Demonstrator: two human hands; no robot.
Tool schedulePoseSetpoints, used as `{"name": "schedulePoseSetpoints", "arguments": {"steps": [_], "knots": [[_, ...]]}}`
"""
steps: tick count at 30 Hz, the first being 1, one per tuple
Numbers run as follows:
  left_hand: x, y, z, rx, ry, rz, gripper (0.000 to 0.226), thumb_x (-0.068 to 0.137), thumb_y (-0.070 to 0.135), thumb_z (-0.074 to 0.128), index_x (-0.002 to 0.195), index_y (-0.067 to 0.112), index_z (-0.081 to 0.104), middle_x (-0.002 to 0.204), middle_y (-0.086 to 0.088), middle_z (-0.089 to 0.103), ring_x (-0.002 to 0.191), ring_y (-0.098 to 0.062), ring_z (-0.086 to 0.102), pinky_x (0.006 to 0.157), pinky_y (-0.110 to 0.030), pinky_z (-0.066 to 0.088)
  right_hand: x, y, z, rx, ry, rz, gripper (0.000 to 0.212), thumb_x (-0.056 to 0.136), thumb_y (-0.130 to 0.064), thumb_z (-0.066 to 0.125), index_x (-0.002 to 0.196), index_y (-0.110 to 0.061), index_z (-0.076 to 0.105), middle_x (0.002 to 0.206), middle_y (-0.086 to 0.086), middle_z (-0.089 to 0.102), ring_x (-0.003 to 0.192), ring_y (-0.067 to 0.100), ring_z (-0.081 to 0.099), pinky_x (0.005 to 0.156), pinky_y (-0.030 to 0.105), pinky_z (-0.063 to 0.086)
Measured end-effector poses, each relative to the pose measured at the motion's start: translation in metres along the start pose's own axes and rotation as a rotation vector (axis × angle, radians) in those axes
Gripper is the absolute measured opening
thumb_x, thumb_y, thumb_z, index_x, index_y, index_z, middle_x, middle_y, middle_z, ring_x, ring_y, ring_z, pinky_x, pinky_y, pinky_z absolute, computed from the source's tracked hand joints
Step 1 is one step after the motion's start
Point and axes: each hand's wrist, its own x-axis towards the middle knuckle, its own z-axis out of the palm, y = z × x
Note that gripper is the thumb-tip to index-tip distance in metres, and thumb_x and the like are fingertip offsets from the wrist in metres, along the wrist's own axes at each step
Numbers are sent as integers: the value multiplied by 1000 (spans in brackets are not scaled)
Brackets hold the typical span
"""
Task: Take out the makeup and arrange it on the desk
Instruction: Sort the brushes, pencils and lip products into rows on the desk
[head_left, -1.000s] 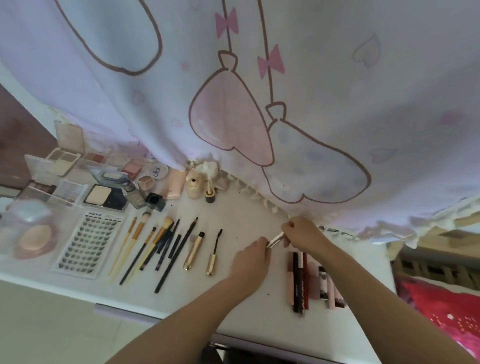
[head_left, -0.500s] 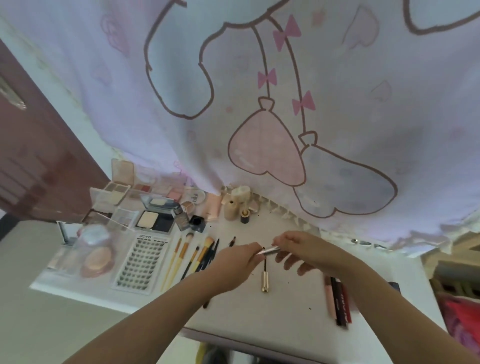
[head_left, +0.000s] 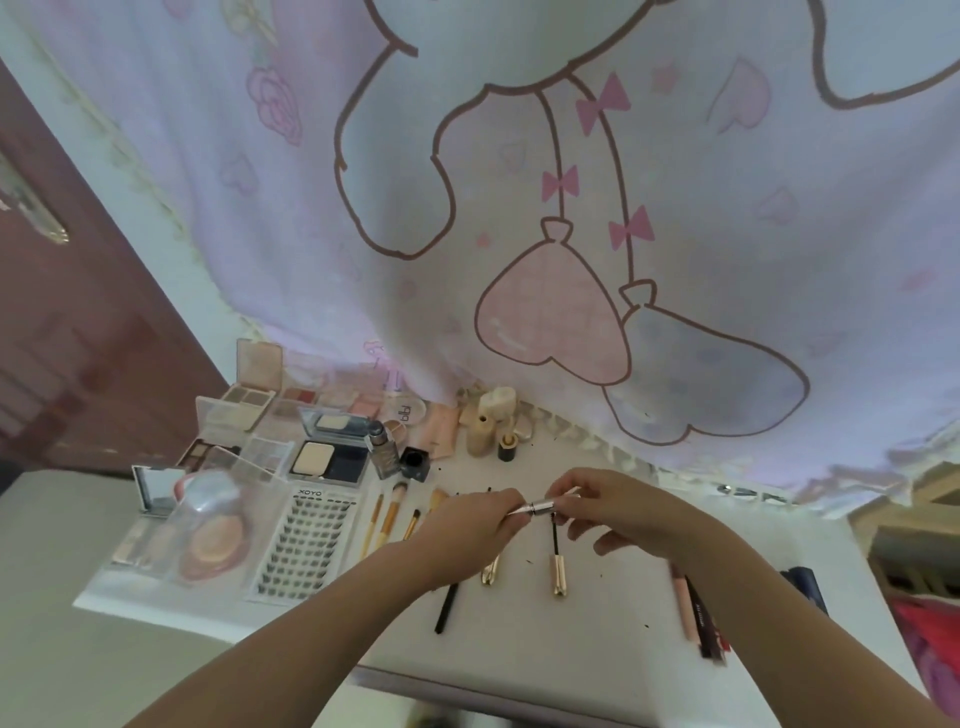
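Both hands hold a thin silver makeup tube (head_left: 540, 505) level above the white desk (head_left: 597, 639). My left hand (head_left: 470, 527) grips its left end and my right hand (head_left: 608, 506) pinches its right end. Below them lie a gold-handled mascara wand (head_left: 557, 558) and a second gold tube (head_left: 490, 570), partly hidden by my left hand. A row of brushes (head_left: 387, 519) lies further left, next to a lash tray (head_left: 306, 540). Dark and pink sticks (head_left: 698, 613) lie under my right forearm.
Open palettes and compacts (head_left: 317, 457), small bottles (head_left: 480, 434), a puff case (head_left: 213, 535) and a small mirror (head_left: 156, 488) crowd the desk's back left. A printed pink curtain (head_left: 571, 234) hangs over the far edge. A brown door (head_left: 67, 338) stands at left.
The camera has tilted up and turned left, so the desk sits lower in view. Both hands stayed on the silver tube and drew slightly apart along it.
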Motion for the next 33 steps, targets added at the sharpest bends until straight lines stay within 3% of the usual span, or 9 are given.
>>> {"name": "schedulePoseSetpoints", "arguments": {"steps": [5, 9, 12, 16, 20, 24, 28, 30, 33], "knots": [[-1, -4, 0, 32, 11, 27, 30, 101, 39, 30, 114, 20, 50, 92, -2, 61, 74, -19, 54, 68, -32, 41, -1, 2, 1, 34, -3, 28, 30, 98, -35, 46, 97, -11, 65, 70, 0, 62, 56, 7, 52, 50, 18, 40], [1, -5, 3, 32, 25, 42, 29, 101, 39, 31, 113, 21, 50, 90, 1, 60, 72, -16, 52, 67, -32, 42, -2, 3, -2, 102, -36, 30, 21, 95, -31, 52, 107, -18, 64, 91, 0, 69, 72, 8, 62, 57, 19, 49], [5, 0, 6, 31, 31, 66, 27, 100, 39, 32, 111, 22, 50, 82, 6, 54, 68, -14, 48, 63, -29, 37, 0, 6, -3, -18, -10, 47, 35, 98, -37, 45, 93, -12, 69, 71, 0, 62, 55, 7, 50, 51, 17, 39], [9, -3, 6, -27, 19, 62, 27, 99, 41, 34, 105, 21, 51, 76, 7, 54, 67, -15, 49, 62, -29, 37, -5, 16, -28, -50, 13, 37, 21, 96, -27, 51, 83, -15, 63, 70, -3, 60, 59, 6, 50, 54, 17, 39], [8, -14, 14, -65, -19, 19, 26, 100, 39, 33, 109, 20, 49, 76, 4, 54, 72, -19, 55, 69, -31, 42, -15, 41, -59, 45, 73, 104, 11, 95, -20, 54, 91, -12, 61, 78, -2, 67, 67, 8, 58, 63, 21, 43], [15, -10, 38, -394, -113, -148, 16, 102, 29, 31, 107, 20, 43, 75, -2, 55, 59, -15, 47, 58, -31, 40, -17, 78, -68, 265, 191, 191, 10, 94, -8, 52, 101, -10, 59, 88, 2, 72, 76, 13, 62, 69, 27, 46], [40, 30, 69, -578, -123, -264, 15, 100, 26, 37, 104, 13, 45, 96, -4, 69, 73, -14, 59, 67, -30, 50, -10, 106, -43, 437, 245, 197, 19, 96, -10, 50, 114, -9, 57, 97, 5, 71, 84, 16, 64, 66, 28, 52], [55, 46, 80, -477, -63, -347, 23, 98, 32, 41, 103, 11, 50, 100, -7, 69, 85, -20, 63, 77, -33, 53, -4, 109, -24, 388, 281, 220, 19, 99, -16, 45, 113, -6, 54, 96, 3, 71, 81, 14, 63, 61, 24, 49], [64, 49, 91, 46, -20, -325, 37, 97, 38, 38, 112, 10, 56, 115, -10, 60, 111, -26, 52, 91, -37, 41, 11, 109, 7, 121, 270, 250, 18, 100, -23, 36, 107, -9, 45, 92, 2, 72, 72, 13, 62, 58, 22, 45]]}}
